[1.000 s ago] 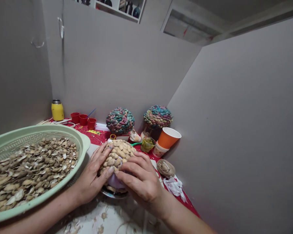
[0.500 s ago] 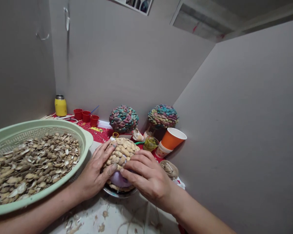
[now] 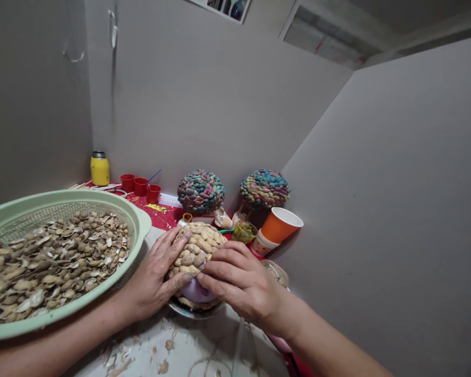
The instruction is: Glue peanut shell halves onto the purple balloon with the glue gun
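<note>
A rounded form covered in tan peanut shells [image 3: 204, 238] rests in a shallow metal bowl [image 3: 196, 313]. A smooth purple patch [image 3: 198, 291], which looks like a balloon, shows bare on its near side. Cupped round the form's left side is my left hand [image 3: 157, 275], fingers along the shells and thumb by the purple patch. My right hand [image 3: 241, 280] is on the right side, its fingers bent and their tips pressed together at the border between shells and purple. Whatever is under those fingertips is hidden.
On the left a green colander [image 3: 143, 222] holds many loose shells. Behind stand two painted shell-covered forms [image 3: 201, 191], red cups [image 3: 140, 187], a yellow jar [image 3: 100, 170], orange paper cups [image 3: 278, 225] and a roll of twine [image 3: 277, 273]. Grey walls close in the back and right.
The view has shifted slightly, so most things sit a little farther right. Both hands stay on the shell-covered form, with only small finger movement of the right hand.
</note>
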### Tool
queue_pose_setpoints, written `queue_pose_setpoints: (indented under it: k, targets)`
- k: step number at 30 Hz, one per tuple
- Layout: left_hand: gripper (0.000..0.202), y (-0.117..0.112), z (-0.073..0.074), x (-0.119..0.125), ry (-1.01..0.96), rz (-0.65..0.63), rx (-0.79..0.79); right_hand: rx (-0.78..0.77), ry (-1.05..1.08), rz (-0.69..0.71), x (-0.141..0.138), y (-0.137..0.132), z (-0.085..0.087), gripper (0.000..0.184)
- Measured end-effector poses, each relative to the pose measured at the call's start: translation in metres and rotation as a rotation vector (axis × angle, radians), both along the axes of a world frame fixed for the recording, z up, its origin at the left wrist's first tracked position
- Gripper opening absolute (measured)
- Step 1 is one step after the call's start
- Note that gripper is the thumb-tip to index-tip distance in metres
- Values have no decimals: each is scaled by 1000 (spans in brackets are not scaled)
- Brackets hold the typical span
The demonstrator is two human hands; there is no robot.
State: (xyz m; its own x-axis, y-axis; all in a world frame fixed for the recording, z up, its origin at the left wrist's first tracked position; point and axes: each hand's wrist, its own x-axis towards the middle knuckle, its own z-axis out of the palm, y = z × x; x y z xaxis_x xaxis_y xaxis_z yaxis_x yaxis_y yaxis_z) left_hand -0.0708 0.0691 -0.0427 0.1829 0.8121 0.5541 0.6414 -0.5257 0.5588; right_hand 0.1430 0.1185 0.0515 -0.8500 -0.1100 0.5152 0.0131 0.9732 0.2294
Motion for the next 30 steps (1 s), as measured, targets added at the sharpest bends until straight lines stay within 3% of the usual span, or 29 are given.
queue_pose_setpoints:
  k: [19,26,30]
  targets:
    - [62,0,3,1,-17,17,-64,67,-53,72,-1,6,9,32]
    - [62,0,0,0,-22,24,-32,117,-78,85,-2,6,12,22]
    - [61,1,1,0,-19,23,-32,109,-108,89,-1,7,15,29]
